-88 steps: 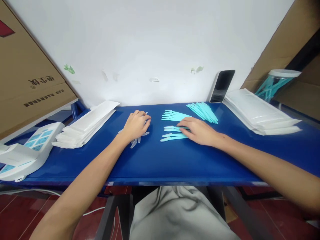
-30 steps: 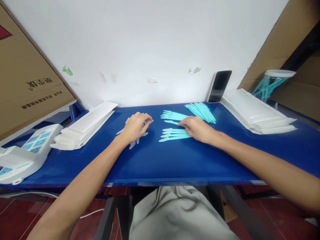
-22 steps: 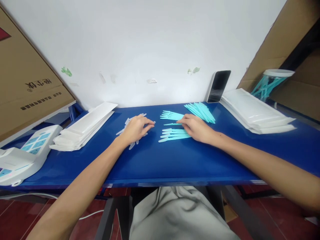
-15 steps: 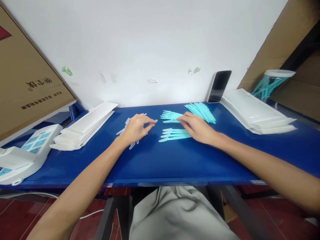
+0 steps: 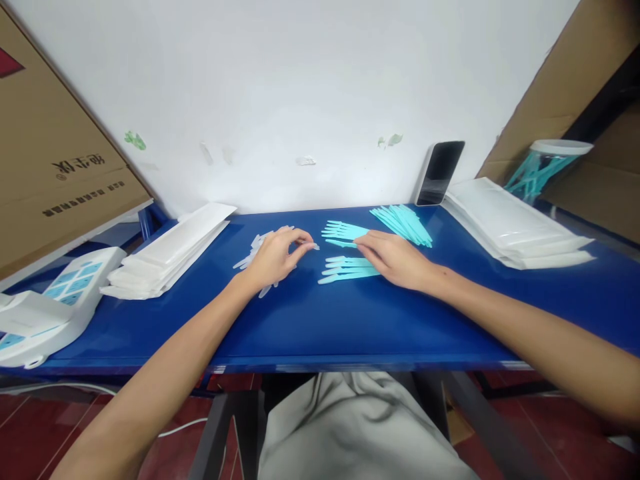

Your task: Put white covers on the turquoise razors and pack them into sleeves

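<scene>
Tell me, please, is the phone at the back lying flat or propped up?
Propped up: the phone leans on its edge against the white wall.

Bright, even light; wide-angle bending at edges, perhaps slight softness

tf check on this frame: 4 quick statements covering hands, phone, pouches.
1. The left hand pinches a clear plastic piece. True.
2. The phone lies flat on the table. False: it leans against the wall.
3. The right hand touches a teal stick with its fingertips. True.
4. White pouches are stacked only at the table's left end. False: a second stack lies at the right end.
</scene>
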